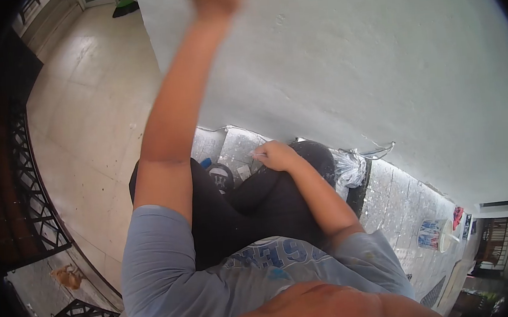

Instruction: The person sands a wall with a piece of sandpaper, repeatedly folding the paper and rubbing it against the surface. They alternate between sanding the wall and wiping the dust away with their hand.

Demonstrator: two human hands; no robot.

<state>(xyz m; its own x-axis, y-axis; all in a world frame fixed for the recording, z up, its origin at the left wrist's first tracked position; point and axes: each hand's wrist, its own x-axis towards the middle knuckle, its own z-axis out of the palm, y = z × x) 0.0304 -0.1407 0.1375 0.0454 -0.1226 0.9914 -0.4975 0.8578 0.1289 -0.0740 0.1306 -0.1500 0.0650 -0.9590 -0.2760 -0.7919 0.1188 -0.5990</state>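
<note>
Mostly smooth, pale grey wall (342, 60)

And here we were, riding on the wearer's head, one lens alone, with no second view to share the scene! We looked down from close above the shirt (168, 287) and knees, and forward onto the pale wall (342, 60); the lens bent everything round, with the tiled floor (93, 112) curving off along the frame's left side.
</note>
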